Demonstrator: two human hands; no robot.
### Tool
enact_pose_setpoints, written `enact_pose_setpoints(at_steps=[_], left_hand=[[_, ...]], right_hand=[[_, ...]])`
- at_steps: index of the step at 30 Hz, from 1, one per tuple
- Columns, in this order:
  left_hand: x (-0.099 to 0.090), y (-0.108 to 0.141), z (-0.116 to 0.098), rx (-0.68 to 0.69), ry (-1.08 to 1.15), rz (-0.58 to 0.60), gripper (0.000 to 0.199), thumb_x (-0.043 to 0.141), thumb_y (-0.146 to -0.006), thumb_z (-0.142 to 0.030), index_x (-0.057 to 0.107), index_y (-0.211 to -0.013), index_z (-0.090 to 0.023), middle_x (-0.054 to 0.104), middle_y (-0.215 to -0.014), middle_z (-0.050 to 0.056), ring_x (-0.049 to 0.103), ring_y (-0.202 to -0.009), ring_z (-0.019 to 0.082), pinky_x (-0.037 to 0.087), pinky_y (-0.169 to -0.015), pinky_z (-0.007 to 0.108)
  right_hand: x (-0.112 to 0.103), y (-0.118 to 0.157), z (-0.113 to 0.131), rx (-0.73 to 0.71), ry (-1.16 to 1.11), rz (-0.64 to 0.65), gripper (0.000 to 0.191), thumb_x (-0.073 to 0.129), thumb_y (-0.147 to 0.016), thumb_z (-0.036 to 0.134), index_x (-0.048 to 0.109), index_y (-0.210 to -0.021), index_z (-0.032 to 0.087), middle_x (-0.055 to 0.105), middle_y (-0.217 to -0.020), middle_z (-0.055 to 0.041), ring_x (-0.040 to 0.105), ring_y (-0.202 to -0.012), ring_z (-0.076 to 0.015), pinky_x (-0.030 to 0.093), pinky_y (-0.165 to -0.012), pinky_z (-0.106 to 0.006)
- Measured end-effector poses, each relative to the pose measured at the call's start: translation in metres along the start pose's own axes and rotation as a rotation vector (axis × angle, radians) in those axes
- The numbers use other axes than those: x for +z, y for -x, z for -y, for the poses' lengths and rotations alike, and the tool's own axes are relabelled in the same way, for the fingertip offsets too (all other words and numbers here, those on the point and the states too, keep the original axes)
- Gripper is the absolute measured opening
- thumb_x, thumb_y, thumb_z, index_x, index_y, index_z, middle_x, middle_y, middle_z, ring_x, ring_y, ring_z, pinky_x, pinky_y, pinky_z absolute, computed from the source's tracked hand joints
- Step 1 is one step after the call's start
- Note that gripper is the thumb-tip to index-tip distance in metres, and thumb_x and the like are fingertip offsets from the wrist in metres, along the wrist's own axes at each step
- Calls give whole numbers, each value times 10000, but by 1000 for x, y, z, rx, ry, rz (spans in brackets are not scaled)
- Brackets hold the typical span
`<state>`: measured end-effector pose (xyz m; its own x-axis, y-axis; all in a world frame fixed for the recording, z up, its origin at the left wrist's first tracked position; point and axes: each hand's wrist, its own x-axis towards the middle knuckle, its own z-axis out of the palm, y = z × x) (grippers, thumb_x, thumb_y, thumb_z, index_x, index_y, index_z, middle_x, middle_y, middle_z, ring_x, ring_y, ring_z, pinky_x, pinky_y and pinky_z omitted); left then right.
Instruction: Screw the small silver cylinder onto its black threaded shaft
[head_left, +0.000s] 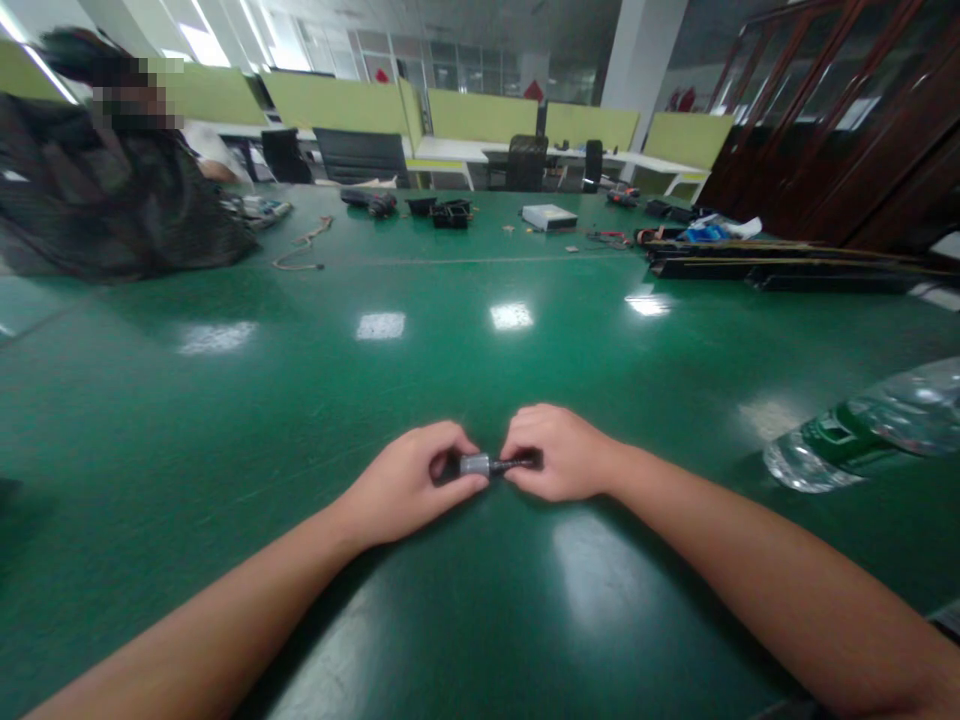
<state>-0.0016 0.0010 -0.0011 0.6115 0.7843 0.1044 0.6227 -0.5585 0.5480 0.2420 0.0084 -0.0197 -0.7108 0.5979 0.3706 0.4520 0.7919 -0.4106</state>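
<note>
A glossy green surface spreads beneath two bare hands, a large dark bag standing at 10 o'clock from them. Long dark strips lie at 2 o'clock and a clear bottle with a green label rests on its side at 3 o'clock; a pale box sits near 12. Low at center, the left hand pinches a small gray cylinder, while the right hand pinches the slim dark rod at its 3 o'clock end.
</note>
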Motion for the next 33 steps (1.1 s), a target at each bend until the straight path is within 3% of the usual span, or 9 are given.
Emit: enact_pose_setpoints(at_steps=[10,18,22,28,33], left_hand=[[0,0,1,1,-8,0,259,648,-877,-446,671,-915,-191,567,-713,-15,527,-644,150,371,-601,250],[1,1,0,-18,-19,-21,277,635,-877,-466,655,-880,-190,555,-686,-17,517,-628,151,369,-586,247],[1,1,0,-20,-15,-20,273,636,-873,-462,651,-880,-189,549,-678,-20,521,-620,150,368,-578,245],[1,1,0,-47,13,-22,261,646,-865,-445,642,-891,-185,541,-669,-23,519,-601,148,367,-564,247],[2,1,0,-41,11,-30,243,649,-863,-429,650,-909,-190,540,-680,-22,511,-608,148,368,-562,244]], right_hand=[[-10,3,-9,13,-41,29,42,697,-734,172,669,-764,181,670,-754,-20,597,-745,-166,456,-744,-297],[-28,9,-34,220,-194,85,33,709,-714,140,698,-744,151,652,-722,-4,583,-660,-119,459,-634,-229],[-24,7,-28,199,-211,111,35,717,-719,149,712,-754,154,656,-727,-4,582,-659,-116,454,-622,-222],[-18,6,-21,134,-163,51,66,703,-720,117,723,-772,154,672,-762,-20,609,-723,-137,469,-687,-248],[-17,5,-19,125,-177,98,62,716,-728,127,730,-776,164,663,-752,-10,603,-704,-128,463,-671,-237]])
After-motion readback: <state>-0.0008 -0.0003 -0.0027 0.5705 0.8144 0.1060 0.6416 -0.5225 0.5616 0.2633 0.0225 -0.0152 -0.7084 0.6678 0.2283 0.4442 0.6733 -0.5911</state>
